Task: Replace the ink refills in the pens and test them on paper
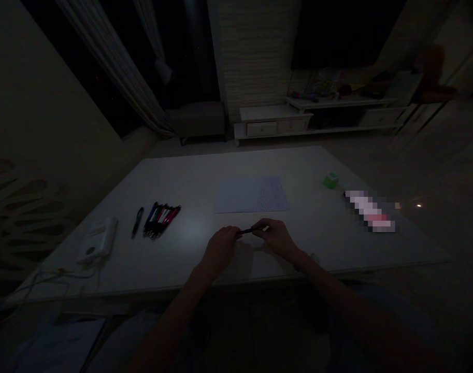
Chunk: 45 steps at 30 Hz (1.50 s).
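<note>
Between my two hands is a dark pen (246, 231), held roughly level above the near part of the white table (197, 171). My left hand (223, 245) pinches its left end, and my right hand (274, 237) grips the right end. The fingertips hide both ends of the pen. Just beyond the hands lies a sheet of paper (236, 194), with handwriting over its right part. To the left rests a bunch of several pens (161, 220) in different colours, and a single dark pen (137, 221) lies beside it.
A white box-shaped device (100, 239) with cables sits at the table's left edge. On the right are a small green container (331, 180) and a blurred-out flat object (368, 211). A small clear object (314, 257) lies by my right forearm. The room is dim.
</note>
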Tool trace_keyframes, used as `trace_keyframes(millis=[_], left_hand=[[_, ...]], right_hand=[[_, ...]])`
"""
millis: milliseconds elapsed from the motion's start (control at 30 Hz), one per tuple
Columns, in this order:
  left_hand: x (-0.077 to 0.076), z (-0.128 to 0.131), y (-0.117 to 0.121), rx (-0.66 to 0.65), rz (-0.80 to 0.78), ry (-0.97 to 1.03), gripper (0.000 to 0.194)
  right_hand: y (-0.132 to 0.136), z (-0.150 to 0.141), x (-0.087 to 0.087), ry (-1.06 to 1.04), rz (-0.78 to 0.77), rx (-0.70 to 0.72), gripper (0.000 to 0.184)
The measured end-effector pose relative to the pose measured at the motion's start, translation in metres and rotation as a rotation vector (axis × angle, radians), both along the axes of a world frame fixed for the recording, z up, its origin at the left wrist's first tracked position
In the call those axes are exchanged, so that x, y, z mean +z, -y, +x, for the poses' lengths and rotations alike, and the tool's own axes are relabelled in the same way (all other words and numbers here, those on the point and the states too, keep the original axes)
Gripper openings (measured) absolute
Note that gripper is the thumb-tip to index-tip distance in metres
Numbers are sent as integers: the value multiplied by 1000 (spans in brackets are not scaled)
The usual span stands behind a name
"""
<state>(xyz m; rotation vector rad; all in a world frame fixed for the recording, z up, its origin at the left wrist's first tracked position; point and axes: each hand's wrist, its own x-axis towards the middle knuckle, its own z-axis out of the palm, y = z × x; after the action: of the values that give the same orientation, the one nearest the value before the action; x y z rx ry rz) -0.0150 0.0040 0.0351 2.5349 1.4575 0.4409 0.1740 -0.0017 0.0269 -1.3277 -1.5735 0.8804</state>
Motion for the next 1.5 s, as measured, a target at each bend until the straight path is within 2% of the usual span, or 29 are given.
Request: trace_keyframes(millis=[200, 367, 533, 767, 900, 1133, 1333, 1500], left_hand=[[0, -2, -2, -3, -4, 14, 14], [-1, -3, -2, 21, -25, 1, 15], [0, -5, -3, 28, -50, 37, 16], [-2, -5, -3, 37, -47, -12, 14], [-1, -9, -4, 76, -53, -23, 16], [0, -20, -6, 160, -43, 18, 15], [-5, -24, -7, 152, -31, 35, 16], [-15, -10, -10, 104, -30, 71, 23]], right_hand=[[-3, -3, -8, -39, -229, 54, 33], [-6, -1, -3, -103, -100, 94, 17], [-5, -3, -2, -53, -18, 15, 14], [-7, -8, -8, -46, -254, 59, 33], [-13, -1, -11, -81, -116, 50, 19], [-27, 18, -26, 58, -34, -80, 17], [-30, 24, -32, 231, 4, -122, 17], [-30, 20, -39, 240, 32, -79, 17]])
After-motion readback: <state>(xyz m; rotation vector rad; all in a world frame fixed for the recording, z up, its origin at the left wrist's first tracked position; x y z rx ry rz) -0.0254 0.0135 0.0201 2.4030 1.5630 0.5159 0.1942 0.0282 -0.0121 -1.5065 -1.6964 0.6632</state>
